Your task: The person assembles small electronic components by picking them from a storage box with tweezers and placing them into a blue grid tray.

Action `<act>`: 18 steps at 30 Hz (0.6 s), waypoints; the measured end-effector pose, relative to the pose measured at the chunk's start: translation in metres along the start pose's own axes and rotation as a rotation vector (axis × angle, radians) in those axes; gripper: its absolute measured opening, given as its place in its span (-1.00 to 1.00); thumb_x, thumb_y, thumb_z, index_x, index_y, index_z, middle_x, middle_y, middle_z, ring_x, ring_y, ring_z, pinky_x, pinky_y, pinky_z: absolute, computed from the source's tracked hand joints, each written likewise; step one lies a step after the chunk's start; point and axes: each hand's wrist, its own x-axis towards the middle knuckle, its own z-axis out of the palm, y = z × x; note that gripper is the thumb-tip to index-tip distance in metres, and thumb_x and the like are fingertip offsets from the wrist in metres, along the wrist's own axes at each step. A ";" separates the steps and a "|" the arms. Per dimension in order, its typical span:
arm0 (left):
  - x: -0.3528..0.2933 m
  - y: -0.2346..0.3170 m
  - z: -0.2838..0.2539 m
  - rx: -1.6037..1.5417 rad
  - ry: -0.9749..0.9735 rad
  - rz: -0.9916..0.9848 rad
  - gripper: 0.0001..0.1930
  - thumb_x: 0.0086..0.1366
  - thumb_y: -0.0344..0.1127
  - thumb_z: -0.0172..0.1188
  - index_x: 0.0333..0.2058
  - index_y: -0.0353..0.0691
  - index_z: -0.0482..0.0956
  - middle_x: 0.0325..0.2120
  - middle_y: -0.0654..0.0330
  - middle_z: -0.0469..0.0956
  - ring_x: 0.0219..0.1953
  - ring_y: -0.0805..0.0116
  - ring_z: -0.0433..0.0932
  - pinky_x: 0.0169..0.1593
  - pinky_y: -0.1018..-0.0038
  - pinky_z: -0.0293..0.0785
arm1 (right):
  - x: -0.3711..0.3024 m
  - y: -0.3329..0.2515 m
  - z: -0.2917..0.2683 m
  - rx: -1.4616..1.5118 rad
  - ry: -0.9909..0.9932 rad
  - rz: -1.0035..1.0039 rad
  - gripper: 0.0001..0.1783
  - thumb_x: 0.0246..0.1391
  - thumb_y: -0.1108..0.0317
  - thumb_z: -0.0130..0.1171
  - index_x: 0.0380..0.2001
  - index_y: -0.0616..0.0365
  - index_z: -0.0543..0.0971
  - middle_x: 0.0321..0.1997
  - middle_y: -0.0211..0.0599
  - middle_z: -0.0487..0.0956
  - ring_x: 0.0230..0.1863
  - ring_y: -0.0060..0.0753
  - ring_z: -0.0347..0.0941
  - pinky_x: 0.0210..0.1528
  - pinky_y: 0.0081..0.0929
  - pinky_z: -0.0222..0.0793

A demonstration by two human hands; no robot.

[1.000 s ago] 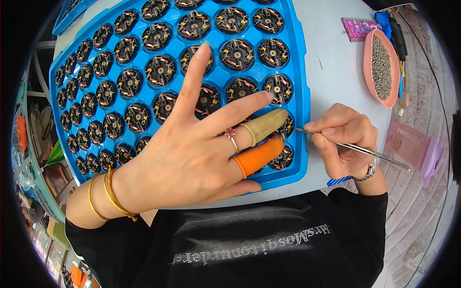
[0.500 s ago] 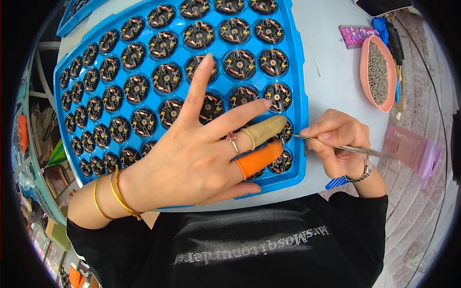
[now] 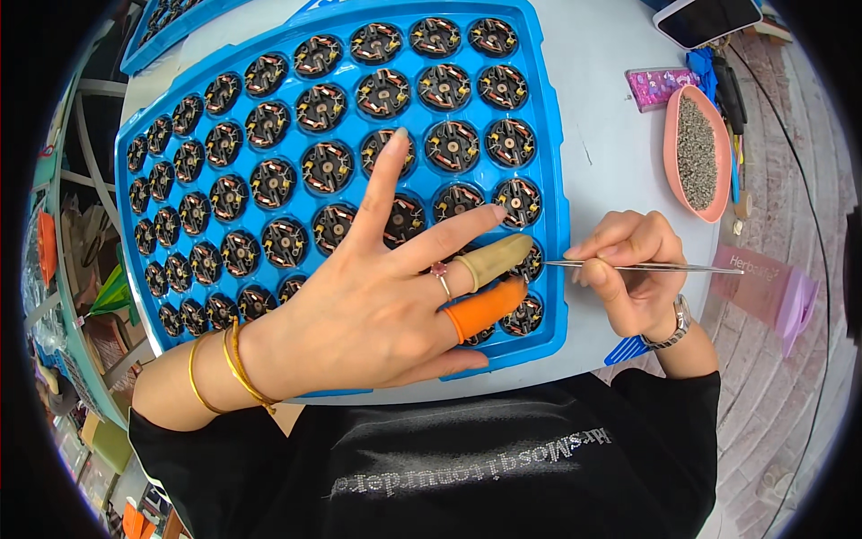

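A blue tray (image 3: 558, 135) holds rows of round black parts with small copper, red and yellow pieces on them. My left hand (image 3: 359, 292) is spread palm down over the tray, with a beige finger cot (image 3: 489, 262) and an orange finger cot (image 3: 485, 310) on two neighbouring fingers. Those two fingertips rest at a round black part (image 3: 532, 262) in the right-hand column, partly covering it. My right hand (image 3: 633, 260), beside the tray's right edge, pinches thin metal tweezers (image 3: 682, 268). Their tip reaches over the rim to that same part; whether it touches is too small to tell.
A pink dish (image 3: 673, 153) of grey granules stands to the right. Beyond it lie a phone (image 3: 709, 20), a pink glittery packet (image 3: 660, 88) and dark-handled tools (image 3: 732, 94). Another blue tray (image 3: 135, 56) sits far left. A pinkish clear container (image 3: 763, 287) is at the right.
The tweezers have swung to lie nearly level, their tip still at the same part. My left hand holds its place on the tray. The view has shifted slightly, so the tray appears lower.
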 end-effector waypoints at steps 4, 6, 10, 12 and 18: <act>0.000 0.000 0.000 -0.013 -0.008 -0.008 -0.52 0.02 0.17 0.27 -0.09 0.12 0.63 0.11 0.37 0.43 0.27 0.27 0.25 0.25 -0.47 -0.46 | 0.002 -0.001 0.000 -0.055 -0.041 -0.002 -0.77 0.07 0.58 0.18 -0.36 0.16 0.31 -0.33 -0.02 0.58 -0.44 -0.55 0.44 -0.45 -0.64 0.40; 0.000 -0.001 0.001 -0.005 0.006 -0.007 -0.51 0.01 0.17 0.27 -0.10 0.12 0.64 0.11 0.37 0.43 0.27 0.27 0.25 0.25 -0.47 -0.46 | 0.002 -0.002 0.001 -0.113 -0.043 -0.028 -0.78 0.06 0.57 0.19 -0.37 0.16 0.32 -0.35 -0.02 0.59 -0.44 -0.54 0.45 -0.45 -0.63 0.38; 0.001 0.002 0.005 -0.033 0.061 -0.026 -0.51 0.00 0.17 0.27 -0.10 0.12 0.64 0.12 0.38 0.43 0.27 0.28 0.24 0.25 -0.47 -0.45 | 0.002 -0.001 0.001 -0.113 -0.050 -0.039 -0.77 0.05 0.57 0.20 -0.37 0.16 0.32 -0.35 -0.01 0.60 -0.43 -0.52 0.47 -0.45 -0.61 0.40; 0.001 0.002 0.004 -0.016 0.042 -0.035 -0.49 -0.01 0.18 0.26 -0.10 0.12 0.64 0.12 0.40 0.43 0.28 0.29 0.23 0.24 -0.48 -0.45 | 0.003 0.000 0.002 -0.109 -0.069 -0.029 -0.76 0.07 0.54 0.20 -0.37 0.16 0.31 -0.37 -0.03 0.59 -0.45 -0.53 0.45 -0.45 -0.61 0.41; 0.000 0.005 0.000 0.051 -0.014 -0.043 -0.48 -0.03 0.20 0.25 -0.09 0.14 0.64 0.13 0.42 0.43 0.28 0.30 0.23 0.24 -0.49 -0.45 | 0.009 -0.001 0.000 0.394 -0.012 0.323 -0.79 0.08 0.55 0.22 -0.38 0.21 0.34 -0.35 -0.11 0.57 -0.29 -0.44 0.55 -0.27 -0.59 0.48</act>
